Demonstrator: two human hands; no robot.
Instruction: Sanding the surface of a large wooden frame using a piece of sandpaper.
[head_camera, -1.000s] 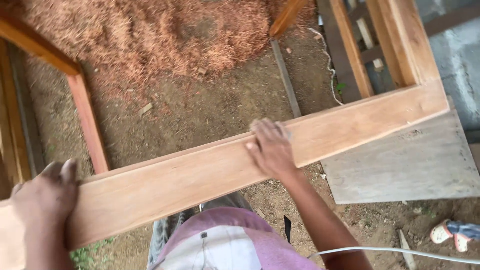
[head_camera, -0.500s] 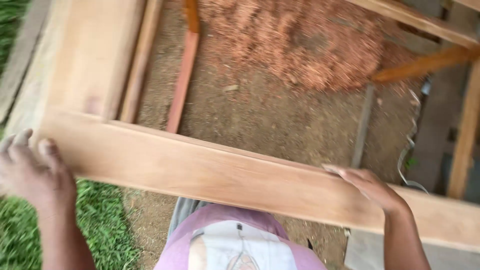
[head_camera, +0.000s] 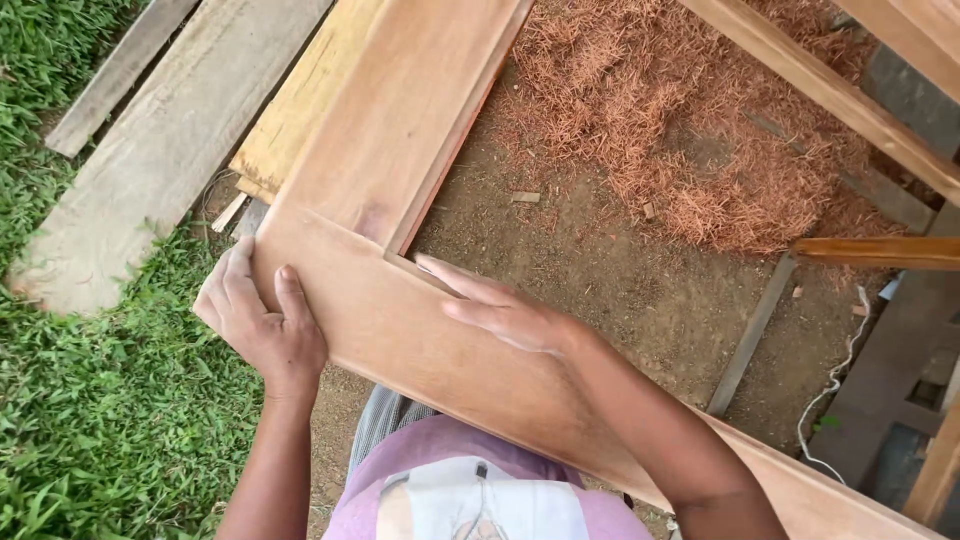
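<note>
A large light-brown wooden frame (head_camera: 400, 150) lies across the view, and its near corner joint sits in front of me. My left hand (head_camera: 262, 325) wraps around the outer corner of the frame, thumb on the top face. My right hand (head_camera: 500, 310) rests flat on the near rail, fingers stretched out toward the inner corner of the joint. My forearm crosses the rail from the lower right. Below the rail I see my pink and white shirt.
Grey weathered planks (head_camera: 170, 130) and a yellowish board (head_camera: 300, 110) lie on the grass (head_camera: 90, 420) at left. Inside the frame is bare dirt with a heap of reddish wood shavings (head_camera: 700, 130). More wooden rails (head_camera: 880, 250) and a white cord (head_camera: 835, 390) are at right.
The view has swung left to the frame's corner. My right hand slid left along the rail to the joint. My left hand now grips the outer corner.
</note>
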